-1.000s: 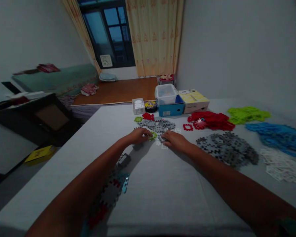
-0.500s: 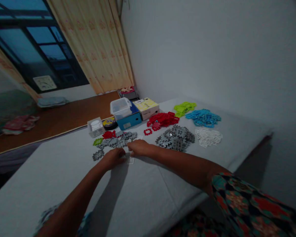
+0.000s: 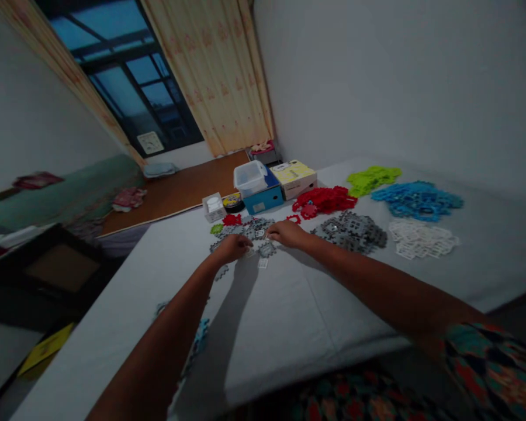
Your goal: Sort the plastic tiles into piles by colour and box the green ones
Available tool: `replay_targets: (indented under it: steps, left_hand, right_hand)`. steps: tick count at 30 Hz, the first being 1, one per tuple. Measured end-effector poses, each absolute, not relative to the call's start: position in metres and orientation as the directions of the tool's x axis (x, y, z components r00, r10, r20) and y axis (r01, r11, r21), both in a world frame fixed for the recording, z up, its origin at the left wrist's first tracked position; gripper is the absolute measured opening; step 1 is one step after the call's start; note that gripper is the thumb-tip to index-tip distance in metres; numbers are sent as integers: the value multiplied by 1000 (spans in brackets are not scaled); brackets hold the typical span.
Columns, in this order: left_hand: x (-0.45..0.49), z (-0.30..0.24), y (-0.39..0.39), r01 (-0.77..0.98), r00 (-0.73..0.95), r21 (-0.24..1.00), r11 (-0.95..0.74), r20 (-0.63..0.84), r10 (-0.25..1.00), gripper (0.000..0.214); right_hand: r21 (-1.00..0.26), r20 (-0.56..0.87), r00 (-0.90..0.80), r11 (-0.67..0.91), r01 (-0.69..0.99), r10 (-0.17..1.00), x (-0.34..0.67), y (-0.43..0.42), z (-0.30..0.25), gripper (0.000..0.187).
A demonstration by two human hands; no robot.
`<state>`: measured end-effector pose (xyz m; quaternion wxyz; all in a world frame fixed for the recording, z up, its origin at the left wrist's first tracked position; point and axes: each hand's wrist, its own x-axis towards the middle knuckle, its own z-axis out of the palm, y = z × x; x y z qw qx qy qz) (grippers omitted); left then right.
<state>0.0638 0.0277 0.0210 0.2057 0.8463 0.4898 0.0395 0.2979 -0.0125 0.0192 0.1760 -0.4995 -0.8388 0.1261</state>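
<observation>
Both my hands rest on a flat cluster of joined grey puzzle tiles [image 3: 256, 225] on the white bed sheet [image 3: 289, 316]. My left hand [image 3: 232, 248] lies with curled fingers at the cluster's near left edge. My right hand [image 3: 287, 233] is closed over its right edge; what either hand holds is hidden. A small white tile [image 3: 263, 263] lies loose just in front of the hands. A green tile [image 3: 217, 228] and a red tile [image 3: 232, 219] sit at the cluster's far left.
Piles of tiles lie to the right: red [image 3: 324, 200], grey [image 3: 353, 229], green [image 3: 371, 177], blue [image 3: 416, 199], white [image 3: 421, 240]. Boxes [image 3: 263, 196] stand at the bed's far edge. More joined tiles [image 3: 199, 342] lie by my left forearm. The wall runs along the right.
The view has swung back to the left and pulled away. Both hands stay on the grey tile cluster, a little further apart than half a second ago.
</observation>
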Motion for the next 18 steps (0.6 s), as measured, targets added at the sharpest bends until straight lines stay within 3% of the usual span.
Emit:
replay_targets:
  steps: [5,7,10,13,18]
  left_hand:
    - [72,29,27,740,513,559,-375,-110,851,42]
    - [79,27,25,727,519,585,-359,-126,846,44]
    - [89,19,26,720,542,583,-378,-130,830,45]
    - [101,14,30,691,589,601,-402,-146,795,40]
    - [128,19,29,681,636,602,-418,-202,745,37]
  right_hand:
    - [-599,246,-313,397,695,917,346,-45,28,21]
    - [-628,289,-219,357,692,932,385,-66,32,18]
    - [-601,397,45,222,767,917,463,-103,32,22]
    - [-579,426,314,-11,815,848,539,-139,18,28]
    - [-439,348,374,-204,875,860,606,-167,-15,26]
